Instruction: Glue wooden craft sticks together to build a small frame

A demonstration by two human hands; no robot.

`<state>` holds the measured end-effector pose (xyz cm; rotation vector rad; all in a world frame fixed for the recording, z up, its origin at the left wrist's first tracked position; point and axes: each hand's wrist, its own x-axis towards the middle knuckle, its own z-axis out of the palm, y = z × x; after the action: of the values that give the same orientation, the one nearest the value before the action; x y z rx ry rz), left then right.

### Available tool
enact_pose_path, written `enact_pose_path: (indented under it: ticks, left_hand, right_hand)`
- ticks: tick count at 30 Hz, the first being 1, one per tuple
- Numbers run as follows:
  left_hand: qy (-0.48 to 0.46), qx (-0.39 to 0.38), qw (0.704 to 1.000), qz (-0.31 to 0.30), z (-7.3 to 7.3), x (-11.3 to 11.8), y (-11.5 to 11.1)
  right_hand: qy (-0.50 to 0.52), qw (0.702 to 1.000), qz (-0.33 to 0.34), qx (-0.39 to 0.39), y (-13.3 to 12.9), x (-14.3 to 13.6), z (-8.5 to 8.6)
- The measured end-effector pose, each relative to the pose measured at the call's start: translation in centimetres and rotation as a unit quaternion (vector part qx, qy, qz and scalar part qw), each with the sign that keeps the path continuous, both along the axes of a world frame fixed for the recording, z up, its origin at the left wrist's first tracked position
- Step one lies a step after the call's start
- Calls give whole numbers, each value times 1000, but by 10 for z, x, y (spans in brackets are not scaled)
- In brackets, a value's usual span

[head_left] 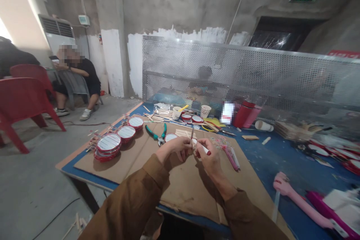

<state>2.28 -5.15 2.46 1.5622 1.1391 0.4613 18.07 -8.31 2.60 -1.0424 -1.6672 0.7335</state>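
Observation:
My left hand (181,148) is closed around a thin wooden stick (192,134), which points upward between thumb and fingers. Close beside it, my right hand (209,155) grips a white marker (203,148) with a dark red end. The hands nearly meet above a cardboard sheet (180,195). Just beyond my left hand lie several flat wooden sticks (184,133) and a red-rimmed round disc (170,137), partly covered. Pliers (156,134) with teal handles rest open to the left. A pink tool, perhaps a cutter (230,157), lies right of my right hand.
Stacked red-rimmed discs (109,143) line the table's left side. Paper cups (206,111), a phone (227,112) and a red bottle (244,114) stand at the back. A pink glue gun-like tool (303,204) lies right. Behind is a perforated metal panel (174,60); a person (87,73) sits left.

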Motion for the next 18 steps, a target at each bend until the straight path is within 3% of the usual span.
enact_pose_path:
  ticks: [13, 18]
  left_hand:
    - [-6, -6, 1000, -1, -8, -1, 6]
    - [-27, -10, 1000, -5, -5, -2, 3]
  right_hand:
    - [-1, 1000, 21, -13, 1, -1, -3]
    - [-14, 1000, -24, -1, 0, 1, 0]
